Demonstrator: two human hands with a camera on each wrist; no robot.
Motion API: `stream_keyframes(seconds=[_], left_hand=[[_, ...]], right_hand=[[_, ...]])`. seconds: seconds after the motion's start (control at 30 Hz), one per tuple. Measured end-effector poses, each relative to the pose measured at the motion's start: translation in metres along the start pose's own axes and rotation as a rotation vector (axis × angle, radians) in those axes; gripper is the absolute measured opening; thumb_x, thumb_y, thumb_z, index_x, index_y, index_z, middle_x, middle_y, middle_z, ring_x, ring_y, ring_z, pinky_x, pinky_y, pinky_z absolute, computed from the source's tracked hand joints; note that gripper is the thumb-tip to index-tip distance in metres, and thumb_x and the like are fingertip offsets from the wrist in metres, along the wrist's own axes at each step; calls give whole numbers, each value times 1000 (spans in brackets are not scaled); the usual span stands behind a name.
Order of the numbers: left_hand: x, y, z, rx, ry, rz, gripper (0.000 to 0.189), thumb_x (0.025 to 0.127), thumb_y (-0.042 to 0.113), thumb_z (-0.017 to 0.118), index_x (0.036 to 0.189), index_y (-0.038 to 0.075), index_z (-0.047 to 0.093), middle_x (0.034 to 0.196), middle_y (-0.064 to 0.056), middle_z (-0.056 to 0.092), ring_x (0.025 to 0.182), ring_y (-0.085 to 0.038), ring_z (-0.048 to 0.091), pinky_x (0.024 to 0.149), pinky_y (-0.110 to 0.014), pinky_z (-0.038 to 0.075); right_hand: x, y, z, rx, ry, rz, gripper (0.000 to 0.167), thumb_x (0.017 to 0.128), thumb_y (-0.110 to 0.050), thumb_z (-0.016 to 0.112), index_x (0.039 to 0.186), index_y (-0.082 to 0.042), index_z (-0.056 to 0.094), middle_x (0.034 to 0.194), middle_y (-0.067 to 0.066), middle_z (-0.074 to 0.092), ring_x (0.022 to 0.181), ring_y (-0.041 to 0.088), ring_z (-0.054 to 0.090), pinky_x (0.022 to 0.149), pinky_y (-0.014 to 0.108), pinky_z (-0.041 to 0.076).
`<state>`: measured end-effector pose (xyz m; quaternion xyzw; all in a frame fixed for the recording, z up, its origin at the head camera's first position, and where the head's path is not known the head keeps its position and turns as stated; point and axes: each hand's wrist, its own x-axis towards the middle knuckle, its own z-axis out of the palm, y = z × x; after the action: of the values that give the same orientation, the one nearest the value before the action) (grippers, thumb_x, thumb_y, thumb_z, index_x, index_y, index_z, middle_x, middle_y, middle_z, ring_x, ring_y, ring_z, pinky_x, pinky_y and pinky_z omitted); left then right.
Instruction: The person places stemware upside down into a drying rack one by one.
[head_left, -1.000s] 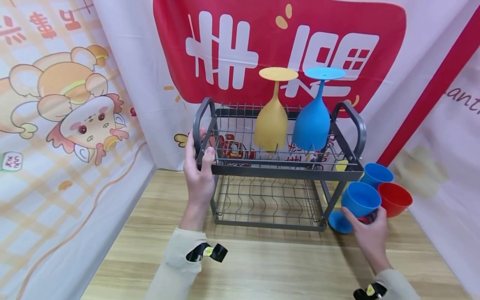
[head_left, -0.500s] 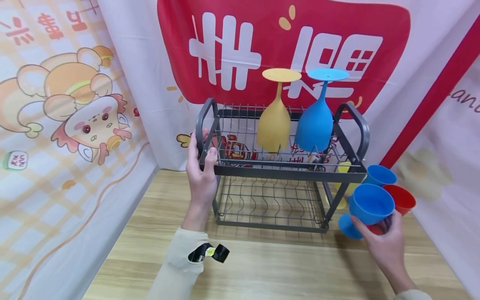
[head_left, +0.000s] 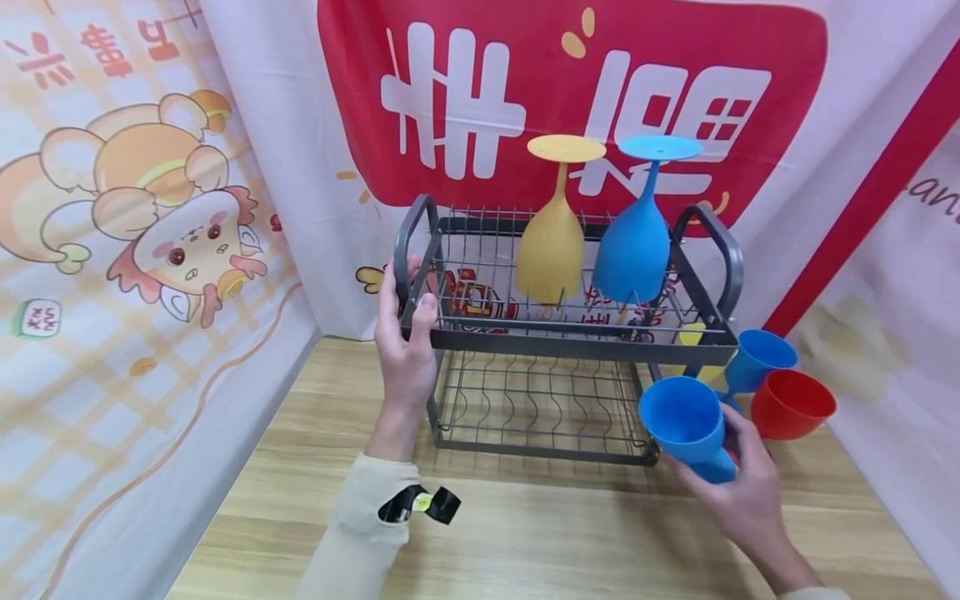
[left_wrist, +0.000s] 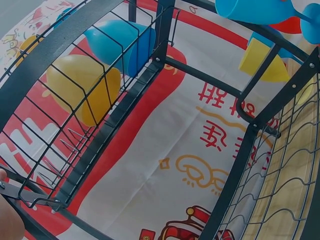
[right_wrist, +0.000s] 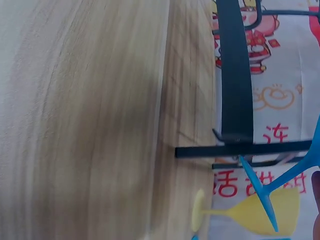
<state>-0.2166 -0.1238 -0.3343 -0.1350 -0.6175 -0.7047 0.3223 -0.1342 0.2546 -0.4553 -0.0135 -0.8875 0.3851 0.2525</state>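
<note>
Pinched by the thumb and fingers of the right hand (head_left: 738,496), a blue goblet (head_left: 683,418) has moved from beside the red goblet (head_left: 792,406) to four o'clock of the dish rack (head_left: 577,347), whose nine-o'clock end the left hand (head_left: 405,358) grips.

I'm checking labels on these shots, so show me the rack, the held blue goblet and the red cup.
Rack (head_left: 577,346): head view, on the front bar of its top tier.
Held blue goblet (head_left: 682,418): head view, on its bowl.
Red cup (head_left: 792,408): head view, on its bowl.
</note>
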Motion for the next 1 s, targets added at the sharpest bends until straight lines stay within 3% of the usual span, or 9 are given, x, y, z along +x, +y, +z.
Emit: stream_keyframes(seconds=[0.13, 0.2, 0.3, 0.37, 0.43, 0.57, 0.67, 0.8, 1.0], left_hand=[[0, 1, 0, -4, 0, -2, 62, 104, 21, 55, 164, 21, 38, 158, 6, 55, 139, -24, 51, 106, -34, 45], [0, 0, 1, -9, -2, 0, 62, 105, 20, 55, 164, 21, 37, 158, 5, 54, 145, -26, 49, 112, -37, 45], [0, 0, 1, -16, -3, 3, 62, 105, 19, 54, 164, 19, 37, 159, 4, 54, 152, -28, 46, 118, -40, 43], [0, 1, 0, -13, -2, 0, 62, 105, 19, 54, 164, 20, 37, 158, 5, 54, 150, -26, 48, 117, -40, 44], [0, 1, 0, -8, -2, -5, 62, 105, 20, 54, 164, 21, 37, 158, 5, 54, 146, -23, 51, 113, -38, 44], [0, 2, 0, 1, -3, -8, 61, 105, 21, 54, 164, 22, 38, 158, 6, 54, 139, -20, 53, 107, -33, 45], [0, 2, 0, 6, -1, -8, 61, 105, 21, 54, 164, 22, 38, 158, 6, 54, 134, -18, 53, 102, -33, 45], [0, 2, 0, 11, 4, -6, 61, 105, 22, 54, 164, 22, 38, 158, 6, 54, 142, -19, 52, 110, -38, 45], [0, 2, 1, 14, 6, 7, 61, 105, 22, 55, 164, 20, 39, 158, 5, 55, 151, -26, 48, 121, -49, 40]], right_hand=[[0, -8, 5, -3, -60, -141, 106, 69, -16, 100, 158, -15, 44, 149, 14, 58, 130, 33, 56, 94, 72, 57], [1, -12, 8, -6, -86, -205, 106, 67, -15, 101, 157, -15, 46, 146, 15, 58, 128, 32, 56, 88, 71, 59], [4, -17, 14, -7, -127, -268, 104, 66, -15, 101, 156, -15, 48, 142, 14, 59, 125, 29, 56, 86, 46, 65], [6, -20, 19, -9, -152, -301, 102, 66, -15, 101, 154, -14, 50, 139, 13, 59, 123, 27, 56, 85, 29, 60], [8, -23, 24, -17, -173, -332, 100, 67, -15, 101, 154, -14, 51, 137, 12, 59, 122, 26, 57, 85, 21, 55], [10, -33, 34, -18, -216, -377, 100, 68, -18, 101, 154, -17, 52, 135, 13, 59, 121, 34, 60, 87, 45, 64], [11, -42, 40, -13, -297, -370, 98, 70, -21, 100, 155, -21, 51, 138, 13, 59, 122, 40, 61, 87, 64, 63], [13, -53, 46, -46, -413, -360, 93, 75, -30, 97, 155, -24, 50, 142, 11, 59, 123, 42, 64, 89, 64, 62], [13, -63, 54, -122, -486, -402, 94, 76, -43, 96, 155, -30, 48, 140, 9, 61, 118, 39, 68, 90, 61, 63]])
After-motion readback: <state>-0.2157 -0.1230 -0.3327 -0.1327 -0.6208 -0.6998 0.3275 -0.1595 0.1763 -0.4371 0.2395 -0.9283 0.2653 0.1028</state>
